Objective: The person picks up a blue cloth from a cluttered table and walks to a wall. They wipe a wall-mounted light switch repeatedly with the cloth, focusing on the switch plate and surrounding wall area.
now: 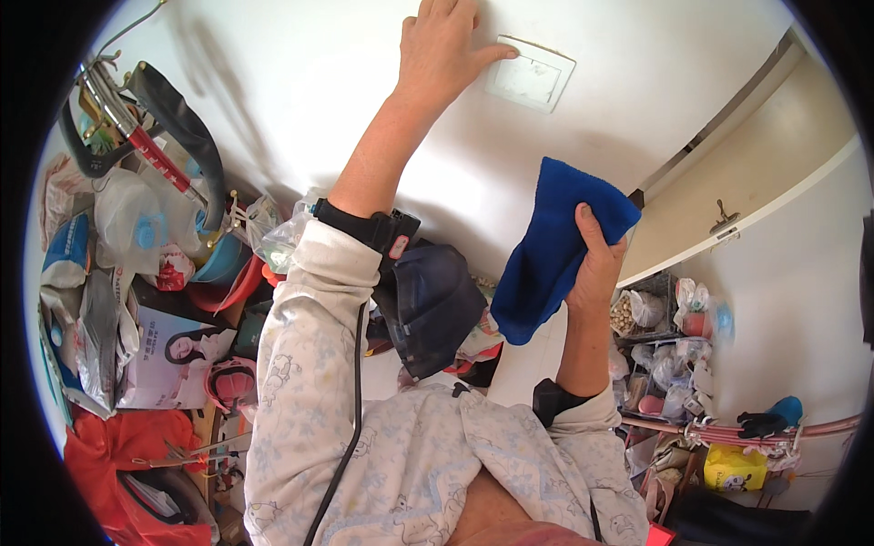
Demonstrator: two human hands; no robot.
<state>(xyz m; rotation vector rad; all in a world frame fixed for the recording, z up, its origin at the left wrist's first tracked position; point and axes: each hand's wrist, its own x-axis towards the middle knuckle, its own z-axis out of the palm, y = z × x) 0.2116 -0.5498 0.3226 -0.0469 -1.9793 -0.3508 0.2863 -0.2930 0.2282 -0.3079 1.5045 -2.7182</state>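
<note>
My left hand (440, 50) is raised against the white wall, thumb stretched out to the left edge of a white switch plate (533, 75), fingers bent and partly cut off at the top of the picture; I see nothing held in it. My right hand (596, 268) grips a folded dark blue cloth (537, 255), thumb over its front, below and right of the plate. A black strapped device (391, 237) sits on my left wrist.
Bags, basins and boxes (127, 237) crowd the left, with a metal handlebar (155, 155) and red fabric (100, 473). A dark bag (423, 318) is low at centre. An open door (719, 218) stands right, above racks of bagged items (665, 391).
</note>
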